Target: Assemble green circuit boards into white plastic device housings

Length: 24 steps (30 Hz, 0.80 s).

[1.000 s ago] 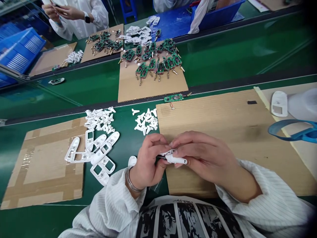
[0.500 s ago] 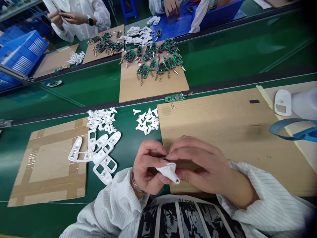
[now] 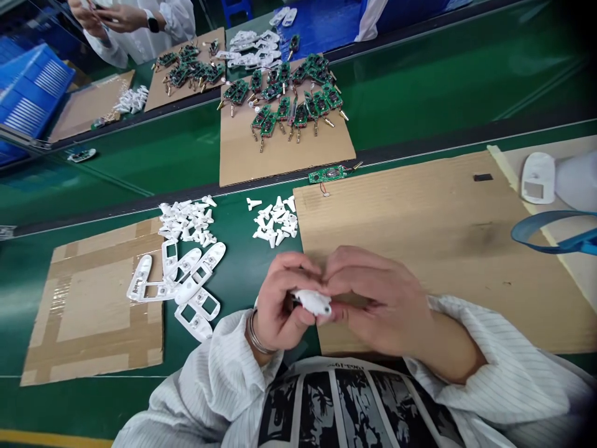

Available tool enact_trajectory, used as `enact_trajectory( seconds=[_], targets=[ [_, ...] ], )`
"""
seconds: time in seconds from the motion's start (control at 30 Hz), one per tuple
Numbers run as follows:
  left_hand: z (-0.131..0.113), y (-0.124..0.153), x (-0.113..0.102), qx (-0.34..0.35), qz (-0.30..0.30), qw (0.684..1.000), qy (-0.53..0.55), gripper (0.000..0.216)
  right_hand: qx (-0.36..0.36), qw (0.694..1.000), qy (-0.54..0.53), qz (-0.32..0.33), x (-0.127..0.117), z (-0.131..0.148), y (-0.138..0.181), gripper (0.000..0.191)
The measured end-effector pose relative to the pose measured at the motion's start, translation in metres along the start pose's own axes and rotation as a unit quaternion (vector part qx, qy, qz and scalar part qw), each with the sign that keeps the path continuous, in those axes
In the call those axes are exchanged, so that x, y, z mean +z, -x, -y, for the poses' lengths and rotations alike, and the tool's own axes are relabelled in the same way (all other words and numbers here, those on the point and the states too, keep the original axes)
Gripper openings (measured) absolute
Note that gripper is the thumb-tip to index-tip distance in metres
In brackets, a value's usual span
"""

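Note:
Close to my body, my left hand [image 3: 286,305] and my right hand [image 3: 373,295] are closed together on one small white plastic thermometer housing [image 3: 313,302]. Its narrow tip with a dark hole points towards me; the rest is hidden by my fingers. To the left lie several white oval housing halves [image 3: 200,283] with rectangular window openings. Two piles of small white cone-shaped tips [image 3: 186,221] lie behind them, the nearer pile of tips [image 3: 276,223] beside the cardboard edge. A green circuit board [image 3: 327,174] with a wired disc rests at the back edge of the large cardboard sheet.
A large cardboard sheet [image 3: 420,218] covers the bench at right, a taped one [image 3: 93,305] at left. Many circuit boards [image 3: 284,93] lie on cardboard across the green belt [image 3: 443,81]. A co-worker's hands [image 3: 116,17] work at the far left. A blue strap [image 3: 536,233] lies right.
The white housing has turned in my fingers, its tip now more foreshortened and slightly higher. Both hands stay closed on it. The view has shifted a little, the scene sliding up.

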<state>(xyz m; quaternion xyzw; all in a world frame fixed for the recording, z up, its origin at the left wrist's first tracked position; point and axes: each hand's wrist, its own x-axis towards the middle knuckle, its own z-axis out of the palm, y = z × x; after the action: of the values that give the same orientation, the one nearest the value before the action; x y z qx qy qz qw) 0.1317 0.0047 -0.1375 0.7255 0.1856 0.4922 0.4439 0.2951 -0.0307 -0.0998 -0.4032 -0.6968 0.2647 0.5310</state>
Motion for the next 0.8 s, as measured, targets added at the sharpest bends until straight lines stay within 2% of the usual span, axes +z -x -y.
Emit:
enact_trajectory(
  seconds=[0.07,0.13,0.2,0.27,0.33,0.4,0.5,0.67,0.8],
  targets=[
    [0.005,-0.006,-0.002,-0.049,-0.015,0.998,0.023,0.025,0.017,0.999,0.043,0.009,-0.007,-0.009,-0.001,0.013],
    [0.009,-0.013,-0.003,-0.121,-0.087,0.985,0.088,0.02,0.067,0.992,0.105,0.02,-0.015,-0.02,-0.002,0.016],
    [0.011,-0.022,-0.003,-0.196,-0.171,0.955,0.144,0.018,0.16,0.978,0.127,0.047,-0.019,-0.03,-0.001,0.016],
    [0.013,-0.03,-0.001,-0.248,-0.232,0.925,0.173,0.021,0.262,0.959,0.046,0.094,-0.013,-0.037,0.001,0.014],
    [0.013,-0.034,0.004,-0.27,-0.257,0.906,0.202,0.024,0.326,0.934,-0.1,0.109,0.001,-0.041,0.003,0.025],
    [0.013,-0.035,0.012,-0.271,-0.262,0.9,0.217,0.023,0.348,0.915,-0.195,0.059,0.02,-0.043,0.006,0.033],
    [0.012,-0.033,0.026,-0.237,-0.272,0.909,0.21,0.018,0.34,0.922,-0.185,-0.006,0.038,-0.045,0.008,0.025],
    [0.013,-0.029,0.04,-0.175,-0.287,0.917,0.213,0.012,0.325,0.94,-0.102,-0.006,0.034,-0.045,0.007,0.011],
    [0.017,-0.026,0.042,-0.168,-0.286,0.92,0.208,0.01,0.351,0.932,-0.096,0.007,0.029,-0.044,0.004,0.015]
  ],
)
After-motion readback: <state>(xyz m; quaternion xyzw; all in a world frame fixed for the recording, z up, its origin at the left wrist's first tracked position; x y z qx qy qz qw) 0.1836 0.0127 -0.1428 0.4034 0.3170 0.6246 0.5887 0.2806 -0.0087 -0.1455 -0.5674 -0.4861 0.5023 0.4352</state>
